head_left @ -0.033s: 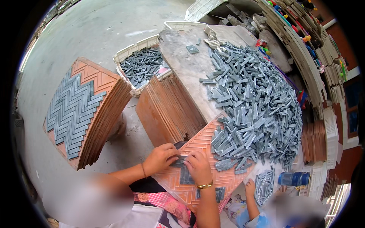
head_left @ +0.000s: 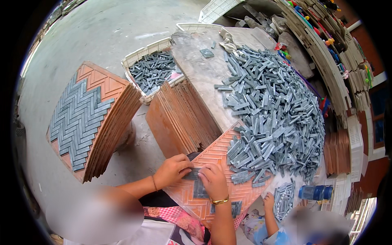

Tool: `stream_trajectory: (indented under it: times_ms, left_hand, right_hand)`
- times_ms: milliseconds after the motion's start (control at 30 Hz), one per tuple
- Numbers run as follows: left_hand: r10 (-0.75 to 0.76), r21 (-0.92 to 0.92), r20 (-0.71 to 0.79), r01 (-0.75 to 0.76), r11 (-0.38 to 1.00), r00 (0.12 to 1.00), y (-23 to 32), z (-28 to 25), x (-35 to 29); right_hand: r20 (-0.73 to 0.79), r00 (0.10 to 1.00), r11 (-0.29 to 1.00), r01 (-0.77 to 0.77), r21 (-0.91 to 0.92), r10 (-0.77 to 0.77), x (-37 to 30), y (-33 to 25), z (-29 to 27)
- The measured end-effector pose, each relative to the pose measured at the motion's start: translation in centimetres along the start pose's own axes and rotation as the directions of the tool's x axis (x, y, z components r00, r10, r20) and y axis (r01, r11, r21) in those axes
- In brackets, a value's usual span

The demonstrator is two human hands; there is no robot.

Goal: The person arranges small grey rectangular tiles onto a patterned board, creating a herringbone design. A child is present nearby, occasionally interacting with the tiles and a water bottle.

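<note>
- Your left hand (head_left: 173,169) is at the upper-left edge of the herringbone-grooved orange board (head_left: 241,191), fingers bent and bunched at the left end of a dark grey strip tile (head_left: 190,174); you can't tell from this view whether they grip it or only press it.
- Your right hand (head_left: 213,179) is just beside it, thumb and fingers curled down at the tile's other end; its grip, too, is partly hidden.
- That tile lies on the board, between your two hands.
- More dark tiles (head_left: 199,190) sit in the grooves just below it, and another group (head_left: 236,208) shows beside your right forearm, near the board's lower corner.
- The board's right side meets a big heap of loose grey strips (head_left: 277,114) spread over your worktable (head_left: 200,77).
- Beyond your left hand stands a stack of brown boards (head_left: 179,118), with a white crate (head_left: 147,50) of strips behind it.
- Farther left, a herringbone panel (head_left: 81,118), mostly filled with grey tiles, tops another stack.
- To your right, another person's hand (head_left: 268,202) is beside a smaller pile of strips (head_left: 284,200), near a blue bottle (head_left: 315,192).
</note>
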State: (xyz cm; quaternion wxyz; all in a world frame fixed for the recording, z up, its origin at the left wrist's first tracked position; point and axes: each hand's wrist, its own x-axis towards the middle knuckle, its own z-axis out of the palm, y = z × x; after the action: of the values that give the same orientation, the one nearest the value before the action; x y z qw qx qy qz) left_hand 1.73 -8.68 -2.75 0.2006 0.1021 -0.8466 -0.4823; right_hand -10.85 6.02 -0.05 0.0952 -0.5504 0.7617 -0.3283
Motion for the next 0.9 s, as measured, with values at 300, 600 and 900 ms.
stream_trajectory:
  times_ms: [300,600,900]
  left_hand:
    - [-0.002,0.034,0.016,0.002,0.999,1.000,0.2,0.4,0.0]
    - [0.022,0.075,0.019,-0.024,0.997,1.000,1.0,0.6,3.1]
    - [-0.005,0.264,0.023,-0.001,0.965,1.000,2.8,9.2,12.8]
  right_hand:
    - [-0.051,0.979,0.975,-0.204,-0.092,0.200,-0.2,0.2,-0.2]
    - [-0.516,0.717,0.857,-0.510,0.070,0.469,-1.4,3.3,-3.4]
    - [-0.496,0.618,0.789,-0.529,0.312,0.610,-5.5,-0.3,-2.7]
